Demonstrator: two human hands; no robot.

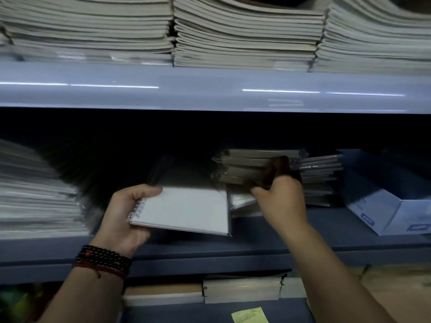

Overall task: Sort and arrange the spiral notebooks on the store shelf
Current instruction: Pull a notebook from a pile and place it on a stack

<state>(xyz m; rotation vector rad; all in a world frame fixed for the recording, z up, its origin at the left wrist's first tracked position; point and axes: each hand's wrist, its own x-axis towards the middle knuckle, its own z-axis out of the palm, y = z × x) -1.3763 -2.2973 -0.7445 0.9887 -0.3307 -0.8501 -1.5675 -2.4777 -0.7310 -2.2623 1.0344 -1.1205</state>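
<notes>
Shelving of blue-grey metal [210, 89] fills the dim view, with flat piles of pale exercise books [245, 38] at 12 o'clock, another pile [35, 199] at 9 o'clock and an open blue-and-white cardboard box [377, 201] at 3 o'clock. At centre, the left hand [126, 220] grips a white plastic-wrapped spiral notebook [186, 209] by its coil end, thumb on top. At its 1 o'clock, the right hand [279, 197] curls round a stack of brown-covered wrapped spiral notebooks [245, 166], partly hiding it.

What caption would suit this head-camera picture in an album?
Shelf sorting: left hand holds a white spiral notebook while the right hand grips a stack of wrapped notebooks on the shelf.
</notes>
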